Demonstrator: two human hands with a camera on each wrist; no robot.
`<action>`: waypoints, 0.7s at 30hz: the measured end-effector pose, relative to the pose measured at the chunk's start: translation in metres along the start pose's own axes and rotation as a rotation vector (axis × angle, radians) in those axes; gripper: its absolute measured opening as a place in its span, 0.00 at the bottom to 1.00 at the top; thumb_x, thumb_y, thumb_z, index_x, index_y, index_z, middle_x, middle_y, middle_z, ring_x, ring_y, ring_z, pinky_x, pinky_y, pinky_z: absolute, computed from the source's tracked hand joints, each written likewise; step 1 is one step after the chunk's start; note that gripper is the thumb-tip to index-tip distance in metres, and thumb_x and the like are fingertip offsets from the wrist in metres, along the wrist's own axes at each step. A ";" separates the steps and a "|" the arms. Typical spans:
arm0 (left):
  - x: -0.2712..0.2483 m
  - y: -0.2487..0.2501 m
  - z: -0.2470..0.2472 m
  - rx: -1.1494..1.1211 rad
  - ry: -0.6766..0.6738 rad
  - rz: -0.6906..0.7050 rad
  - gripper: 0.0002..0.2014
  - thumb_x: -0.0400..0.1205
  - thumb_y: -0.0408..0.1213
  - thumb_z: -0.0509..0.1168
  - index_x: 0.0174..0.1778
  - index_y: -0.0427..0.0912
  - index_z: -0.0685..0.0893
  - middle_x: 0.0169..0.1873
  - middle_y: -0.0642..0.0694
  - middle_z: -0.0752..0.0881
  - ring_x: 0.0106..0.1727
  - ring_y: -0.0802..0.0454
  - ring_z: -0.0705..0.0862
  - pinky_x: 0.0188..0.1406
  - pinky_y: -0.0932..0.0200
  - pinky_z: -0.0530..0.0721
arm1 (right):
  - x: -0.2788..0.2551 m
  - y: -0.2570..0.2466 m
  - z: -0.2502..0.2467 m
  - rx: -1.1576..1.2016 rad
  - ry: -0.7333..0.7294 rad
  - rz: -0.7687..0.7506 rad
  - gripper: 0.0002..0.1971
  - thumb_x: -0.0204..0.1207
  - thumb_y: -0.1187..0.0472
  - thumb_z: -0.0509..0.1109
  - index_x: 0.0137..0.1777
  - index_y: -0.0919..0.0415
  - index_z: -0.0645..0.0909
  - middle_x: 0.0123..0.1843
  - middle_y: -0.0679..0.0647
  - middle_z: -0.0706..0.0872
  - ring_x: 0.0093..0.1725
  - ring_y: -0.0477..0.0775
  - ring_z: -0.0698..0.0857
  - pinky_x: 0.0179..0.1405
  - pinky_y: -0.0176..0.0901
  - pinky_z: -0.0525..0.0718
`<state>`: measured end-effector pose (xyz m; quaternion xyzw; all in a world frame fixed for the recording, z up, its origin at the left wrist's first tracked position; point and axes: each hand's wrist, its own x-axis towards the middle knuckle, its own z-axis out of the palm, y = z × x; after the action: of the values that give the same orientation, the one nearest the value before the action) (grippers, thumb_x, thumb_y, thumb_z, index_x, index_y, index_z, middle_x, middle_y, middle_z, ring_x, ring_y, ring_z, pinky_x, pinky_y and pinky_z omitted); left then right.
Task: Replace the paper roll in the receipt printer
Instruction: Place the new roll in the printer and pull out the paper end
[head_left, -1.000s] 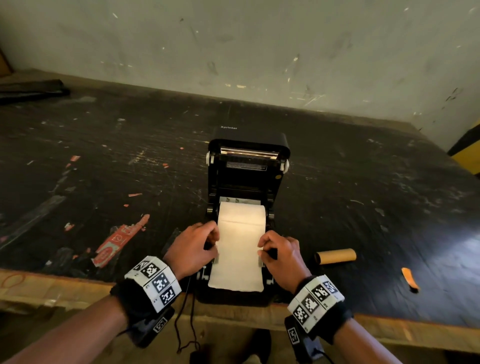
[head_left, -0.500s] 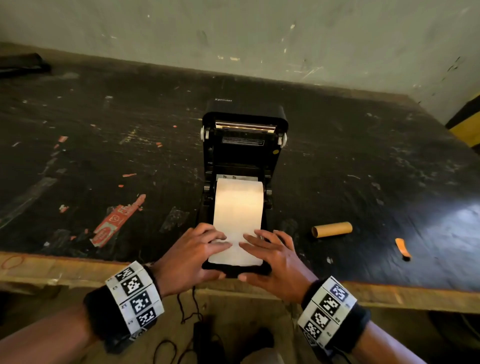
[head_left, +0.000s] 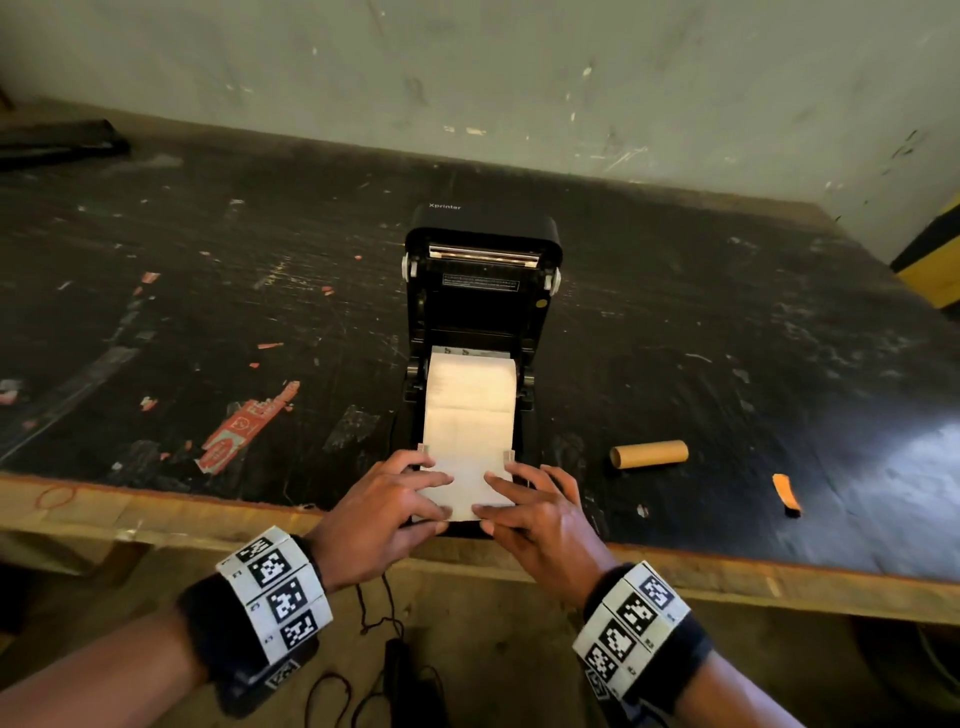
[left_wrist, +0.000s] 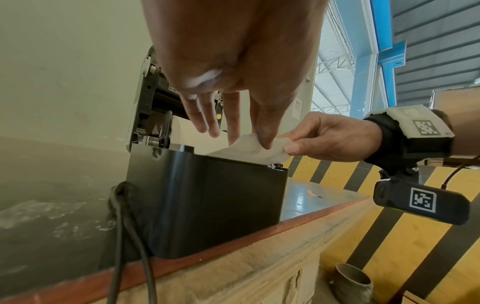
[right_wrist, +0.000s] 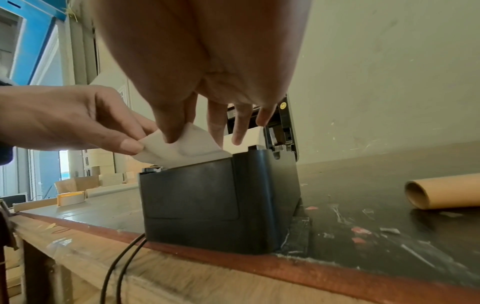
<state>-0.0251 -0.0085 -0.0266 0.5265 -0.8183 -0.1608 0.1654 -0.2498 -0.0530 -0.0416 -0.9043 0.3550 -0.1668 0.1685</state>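
Note:
The black receipt printer (head_left: 483, 312) stands at the table's near edge with its lid raised. A white paper roll (head_left: 472, 379) sits in its bay, and its paper strip (head_left: 467, 436) runs forward over the front of the printer. My left hand (head_left: 415, 499) pinches the strip's left front corner (right_wrist: 153, 144). My right hand (head_left: 509, 499) pinches the right corner (left_wrist: 278, 148), with the other fingers spread above the paper. The strip's end is slightly lifted and curled off the front housing (left_wrist: 233, 195). An empty brown cardboard core (head_left: 649, 453) lies on the table to the right.
The printer's black cable (left_wrist: 122, 226) hangs over the wooden table edge (head_left: 156, 519) below my hands. An orange scrap (head_left: 786, 493) lies right of the core, and a red torn label (head_left: 244, 426) to the left. A wall stands close behind the table.
Both hands left the printer's sides beside the roll and came forward to the strip's free end, which they now pinch and lift slightly.

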 end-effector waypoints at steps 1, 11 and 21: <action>-0.005 0.004 0.000 -0.007 0.000 -0.013 0.12 0.79 0.48 0.62 0.55 0.52 0.87 0.68 0.55 0.79 0.74 0.58 0.62 0.71 0.56 0.63 | -0.005 -0.003 0.001 0.010 0.013 -0.001 0.22 0.76 0.43 0.52 0.58 0.47 0.84 0.68 0.50 0.82 0.76 0.53 0.68 0.74 0.51 0.51; -0.047 0.031 0.013 -0.010 0.016 -0.067 0.27 0.74 0.61 0.48 0.58 0.54 0.85 0.59 0.61 0.85 0.69 0.69 0.64 0.65 0.65 0.61 | -0.043 -0.028 0.002 0.007 -0.019 -0.016 0.23 0.75 0.42 0.50 0.58 0.46 0.83 0.65 0.46 0.84 0.73 0.46 0.71 0.74 0.44 0.48; -0.044 0.044 -0.006 -0.017 -0.017 -0.098 0.30 0.73 0.65 0.51 0.64 0.53 0.80 0.62 0.58 0.83 0.66 0.66 0.70 0.61 0.72 0.61 | -0.042 -0.025 -0.017 0.062 -0.051 0.010 0.39 0.65 0.25 0.44 0.61 0.47 0.83 0.67 0.44 0.82 0.72 0.39 0.68 0.72 0.41 0.49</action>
<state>-0.0406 0.0489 -0.0067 0.5632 -0.7914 -0.1802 0.1548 -0.2709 -0.0099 -0.0237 -0.9009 0.3497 -0.1537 0.2061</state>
